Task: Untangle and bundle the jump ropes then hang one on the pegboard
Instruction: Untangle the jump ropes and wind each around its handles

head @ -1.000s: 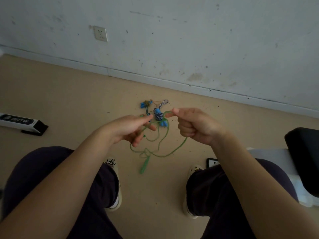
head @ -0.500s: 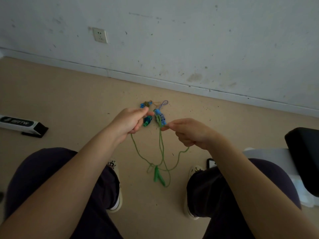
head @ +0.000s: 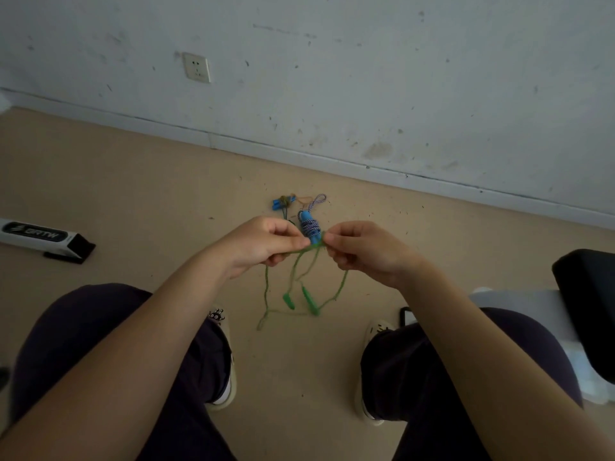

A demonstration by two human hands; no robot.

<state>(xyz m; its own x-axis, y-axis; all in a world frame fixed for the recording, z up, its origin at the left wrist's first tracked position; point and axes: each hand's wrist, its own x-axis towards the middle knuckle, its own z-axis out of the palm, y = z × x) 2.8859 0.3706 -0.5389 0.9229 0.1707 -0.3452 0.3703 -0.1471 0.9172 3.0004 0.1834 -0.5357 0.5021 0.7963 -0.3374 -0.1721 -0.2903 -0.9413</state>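
Observation:
A thin green jump rope [head: 294, 281] hangs in loops between my knees, its two green handles [head: 309, 299] dangling low. My left hand [head: 263, 244] pinches the rope near its top, and my right hand [head: 362, 251] pinches the same stretch a little to the right, the fingertips of both almost touching. On the floor behind my hands lies a bundled blue-and-white rope with a blue handle [head: 309, 226]. Further back left lies another small bundle with blue handles [head: 283, 202]. No pegboard is in view.
A white and black box [head: 43, 236] lies on the floor at the left. A black seat edge [head: 589, 304] and a white surface [head: 519, 304] are at the right, with a phone [head: 407, 316] by my right shoe. The wall with a socket [head: 196, 66] is ahead.
Both hands have come together on the green rope at its top. The rope's handles now hang apart and the lower loop has spread wider.

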